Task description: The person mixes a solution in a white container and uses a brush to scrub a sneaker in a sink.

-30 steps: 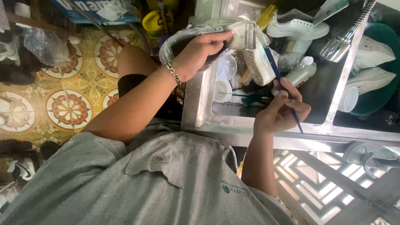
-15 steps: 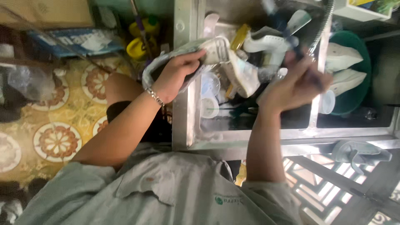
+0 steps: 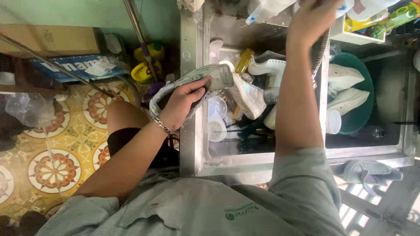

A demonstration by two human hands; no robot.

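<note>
Gripping a pale sneaker (image 3: 205,83) at frame centre, left hand (image 3: 181,102) fingers clamped; right hand (image 3: 313,17) reaches top right, closure unclear; several sneakers left in sink (image 3: 262,150)

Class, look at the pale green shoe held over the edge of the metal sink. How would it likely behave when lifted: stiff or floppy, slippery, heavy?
The shoe probably flexes: its upper looks soft under the left hand. It is likely wet, being held over the sink, so perhaps slippery and heavier than it would be dry. One hand holds it, which suggests modest weight.
</note>
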